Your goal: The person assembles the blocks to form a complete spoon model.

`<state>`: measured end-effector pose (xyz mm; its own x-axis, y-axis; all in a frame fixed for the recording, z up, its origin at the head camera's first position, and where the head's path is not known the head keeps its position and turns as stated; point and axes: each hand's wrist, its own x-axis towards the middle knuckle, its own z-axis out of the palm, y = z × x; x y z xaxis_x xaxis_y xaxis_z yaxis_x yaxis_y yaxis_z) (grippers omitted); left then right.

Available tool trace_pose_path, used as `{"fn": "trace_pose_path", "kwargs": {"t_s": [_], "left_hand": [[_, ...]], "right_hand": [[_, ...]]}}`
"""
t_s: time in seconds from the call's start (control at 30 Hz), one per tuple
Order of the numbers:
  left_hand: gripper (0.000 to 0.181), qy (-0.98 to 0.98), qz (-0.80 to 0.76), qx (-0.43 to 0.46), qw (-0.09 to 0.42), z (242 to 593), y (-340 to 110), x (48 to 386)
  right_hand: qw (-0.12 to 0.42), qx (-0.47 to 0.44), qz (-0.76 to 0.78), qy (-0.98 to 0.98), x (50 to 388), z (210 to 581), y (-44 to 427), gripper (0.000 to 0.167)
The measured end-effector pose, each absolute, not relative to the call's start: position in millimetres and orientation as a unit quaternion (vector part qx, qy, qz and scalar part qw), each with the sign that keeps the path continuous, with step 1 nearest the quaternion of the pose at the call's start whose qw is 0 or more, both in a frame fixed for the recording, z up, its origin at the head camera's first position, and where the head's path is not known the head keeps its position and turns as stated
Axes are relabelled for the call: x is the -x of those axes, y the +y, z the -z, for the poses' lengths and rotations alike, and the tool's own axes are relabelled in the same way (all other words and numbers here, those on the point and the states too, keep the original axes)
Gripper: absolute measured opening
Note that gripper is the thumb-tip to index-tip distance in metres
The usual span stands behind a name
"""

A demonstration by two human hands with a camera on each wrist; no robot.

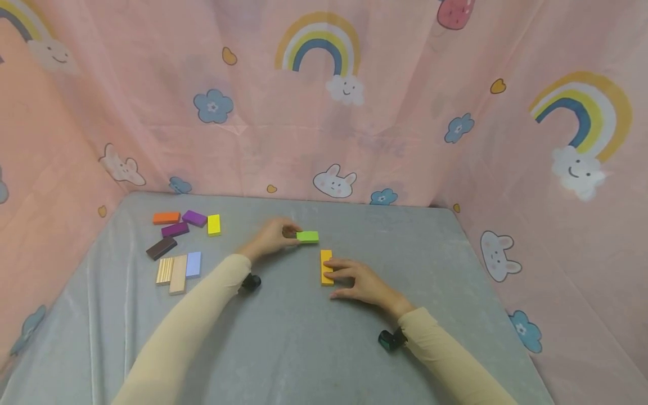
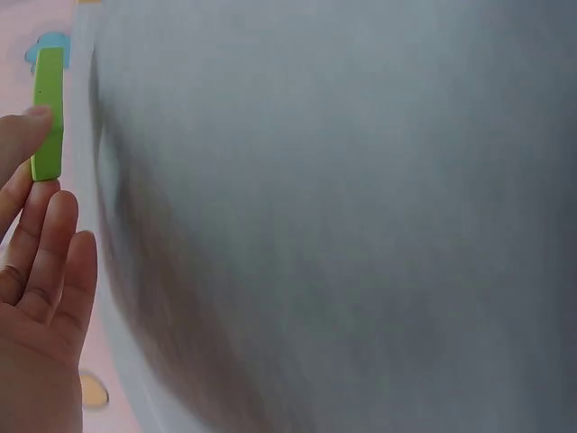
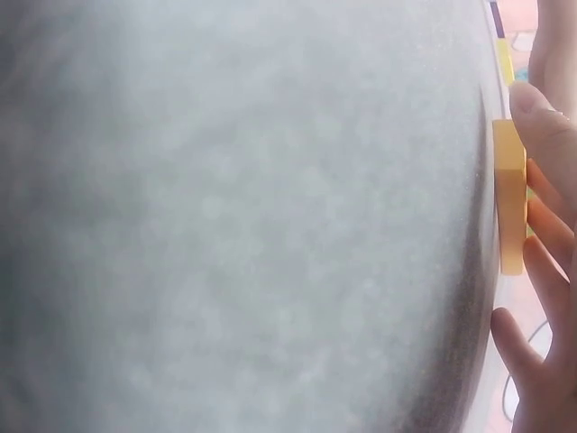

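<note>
My left hand (image 1: 273, 236) pinches a bright green block (image 1: 307, 237) at its left end, above the back middle of the table. In the left wrist view the thumb presses on one face of the green block (image 2: 49, 113), with fingers behind it. A yellow-orange block (image 1: 326, 275) lies lengthwise, front to back, on the cloth, a little nearer than the green one. Over its right edge reach the extended fingertips of my right hand (image 1: 361, 284), the thumb apart from it. The right wrist view shows the yellow-orange block (image 3: 511, 198) beside the loosely spread fingers; contact is hard to tell.
At the table's left lie an orange block (image 1: 166, 217), two purple blocks (image 1: 194, 218), a yellow block (image 1: 214, 225) and a dark brown block (image 1: 161, 248). Nearer are a ridged tan piece (image 1: 164, 271), a plain wooden block (image 1: 178, 274) and a light-blue block (image 1: 193, 265). Pink curtains surround the grey cloth.
</note>
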<state>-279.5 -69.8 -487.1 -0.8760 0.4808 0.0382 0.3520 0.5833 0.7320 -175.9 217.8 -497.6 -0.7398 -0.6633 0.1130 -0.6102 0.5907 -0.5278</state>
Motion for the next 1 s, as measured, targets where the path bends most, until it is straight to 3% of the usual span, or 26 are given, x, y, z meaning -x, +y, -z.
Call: {"fn": "trace_pose_path", "kwargs": {"t_s": [0.5,1.0], "left_hand": [[0.033,0.881,-0.369,-0.283,0.086,496,-28,278],[0.031,0.883,-0.364,-0.283,0.084,495,-24,273]], "right_hand": [[0.057,0.355,0.272,0.893,176,495,217,0.053],[0.04,0.369,0.276,0.887,175,494,217,0.053]]}}
